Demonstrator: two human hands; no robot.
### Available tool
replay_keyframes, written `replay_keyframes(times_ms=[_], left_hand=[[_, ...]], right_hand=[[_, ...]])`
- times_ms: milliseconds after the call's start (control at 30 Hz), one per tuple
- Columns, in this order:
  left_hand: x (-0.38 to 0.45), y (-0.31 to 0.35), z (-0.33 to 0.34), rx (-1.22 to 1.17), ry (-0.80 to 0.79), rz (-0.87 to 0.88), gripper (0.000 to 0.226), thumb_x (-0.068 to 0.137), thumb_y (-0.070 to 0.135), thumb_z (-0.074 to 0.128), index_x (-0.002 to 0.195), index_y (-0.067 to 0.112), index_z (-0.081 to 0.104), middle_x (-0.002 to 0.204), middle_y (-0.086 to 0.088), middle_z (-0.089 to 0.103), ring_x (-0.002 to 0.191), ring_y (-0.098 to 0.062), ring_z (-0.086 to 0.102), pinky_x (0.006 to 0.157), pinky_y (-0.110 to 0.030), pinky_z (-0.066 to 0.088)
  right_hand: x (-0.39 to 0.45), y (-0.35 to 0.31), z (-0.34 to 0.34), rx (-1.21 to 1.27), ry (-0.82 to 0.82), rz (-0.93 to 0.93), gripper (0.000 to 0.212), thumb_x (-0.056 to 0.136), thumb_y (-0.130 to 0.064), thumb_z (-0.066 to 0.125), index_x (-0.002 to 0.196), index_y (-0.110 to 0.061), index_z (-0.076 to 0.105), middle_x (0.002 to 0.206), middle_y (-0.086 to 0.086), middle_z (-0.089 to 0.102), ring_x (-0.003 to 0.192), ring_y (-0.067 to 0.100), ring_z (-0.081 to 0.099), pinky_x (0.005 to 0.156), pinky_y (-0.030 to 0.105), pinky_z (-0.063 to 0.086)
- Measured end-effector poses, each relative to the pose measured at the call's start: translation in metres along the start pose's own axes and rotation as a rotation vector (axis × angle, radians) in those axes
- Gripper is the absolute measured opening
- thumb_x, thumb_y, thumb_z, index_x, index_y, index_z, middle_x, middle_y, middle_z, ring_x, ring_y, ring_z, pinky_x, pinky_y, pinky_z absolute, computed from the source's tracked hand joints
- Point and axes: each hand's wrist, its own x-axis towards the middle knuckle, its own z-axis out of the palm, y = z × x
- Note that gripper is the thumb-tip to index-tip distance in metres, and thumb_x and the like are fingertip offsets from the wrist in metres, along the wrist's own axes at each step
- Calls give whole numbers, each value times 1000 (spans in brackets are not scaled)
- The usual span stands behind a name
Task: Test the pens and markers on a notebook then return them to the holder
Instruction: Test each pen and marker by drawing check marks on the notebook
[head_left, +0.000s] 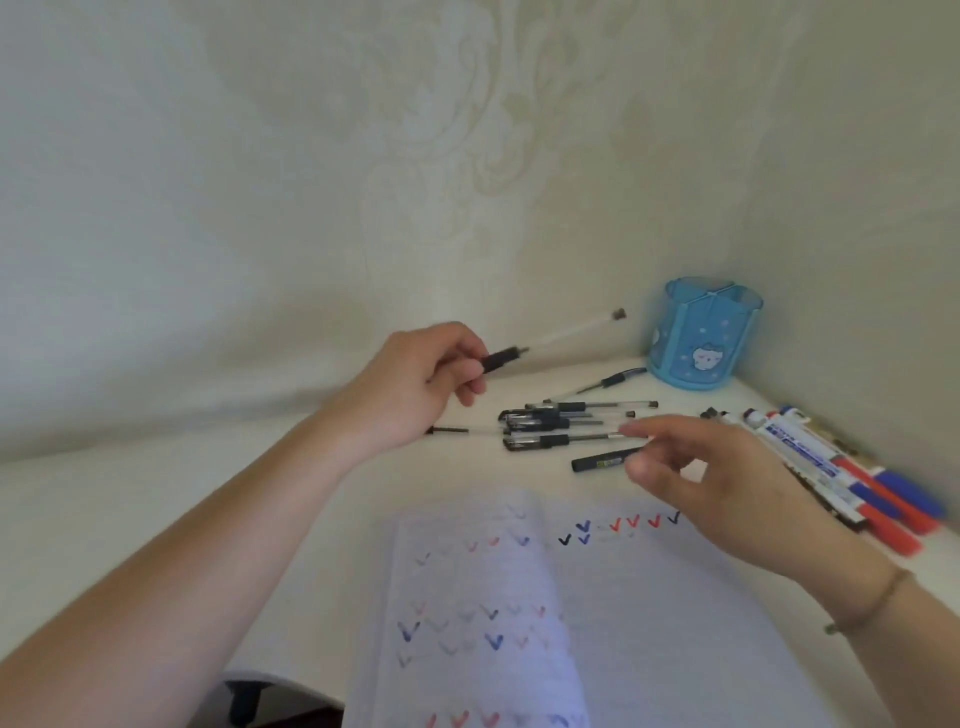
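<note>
Left hand (415, 384) pinches a clear pen (556, 338) by its black grip, raised above the table (156, 493), far end toward the blue holder (704, 335). Right hand (727, 478) hovers, fingers loosely spread, over the loose pens (561, 423); holds nothing. Markers (841, 473) lie right. Open notebook (597, 613) with check marks sits nearest.

Two bare forearms, one thin bracelet.
Both arms are uncovered up to the frame edge, with no sleeves showing. The right wrist (862, 597) wears a slim olive-brown cord bracelet (878, 600) with a small bead or knot on its underside. The left hand (415, 384) is plain.
</note>
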Motion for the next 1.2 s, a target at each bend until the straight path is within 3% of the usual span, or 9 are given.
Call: replay_keyframes(times_ms=[100, 167, 233, 367, 600, 767, 900, 1033, 1200], left_hand=[[-5, 51, 35, 56, -249, 184, 13, 97, 12, 52, 103, 20, 59, 83, 14, 64, 76, -8, 59, 72, -26, 46], [-7, 72, 56, 110, -297, 288, 15, 100, 16, 45, 111, 18, 55, 91, 9, 57, 82, -11, 52, 74, -28, 42], [-10, 76, 70, 112, -279, 351, 12, 103, 23, 38, 101, 20, 49, 84, 10, 51, 77, -12, 47, 71, -33, 41], [-22, 56, 84, 61, -148, 475, 29, 103, 41, 29, 83, 23, 40, 55, 14, 32, 51, -11, 30, 49, -28, 29], [-23, 38, 89, -183, -269, 420, 36, 98, 52, 39, 91, 23, 60, 58, 13, 47, 45, -9, 39, 48, -14, 26], [-23, 25, 90, -301, -290, 311, 41, 96, 57, 35, 107, 26, 60, 53, 9, 38, 49, -7, 33, 50, -21, 26], [-18, 14, 89, -261, -210, 279, 28, 94, 34, 29, 103, 30, 55, 60, 0, 40, 57, -24, 41, 57, -44, 38], [-17, 6, 91, -253, -202, 242, 21, 92, 31, 32, 97, 32, 53, 60, 3, 41, 57, -18, 40, 56, -36, 38], [-16, 6, 92, -261, -213, 214, 14, 90, 37, 49, 102, 35, 55, 74, 11, 55, 61, -18, 51, 59, -28, 43]], right_hand=[[-2, -13, -5, 439, 121, -31, 40, 68, -70, 66, 80, -33, 56, 55, 2, 64, 49, 15, 53, 46, 15, 41], [-3, -19, -11, 616, 218, -25, 32, 81, -41, 70, 63, -26, 48, 41, 2, 50, 40, 20, 40, 40, 18, 33], [-2, -18, -16, 627, 247, -12, 38, 88, -15, 64, 57, -24, 45, 37, 2, 45, 37, 19, 37, 39, 17, 31], [-7, -16, -17, 503, 66, -57, 33, 86, -12, 64, 61, -19, 45, 41, 8, 53, 39, 19, 45, 41, 17, 35], [-13, -7, -10, 415, -10, -179, 30, 77, -30, 62, 60, -23, 38, 55, 12, 46, 49, 30, 44, 45, 37, 36], [-6, 5, -18, 591, -24, -164, 23, 76, -46, 72, 74, -26, 61, 57, 10, 65, 50, 25, 56, 46, 30, 40], [1, 16, -24, 713, -161, 53, 55, 68, -65, 71, 96, -17, 75, 77, 20, 74, 67, 32, 70, 50, 29, 50], [3, 27, -2, 437, -85, 196, 23, 68, -26, 82, 61, -16, 62, 48, 7, 62, 39, 20, 47, 43, 24, 36], [2, 28, 9, 390, 47, 234, 38, 74, -10, 78, 50, -7, 49, 40, 5, 50, 38, 16, 37, 38, 20, 29]])
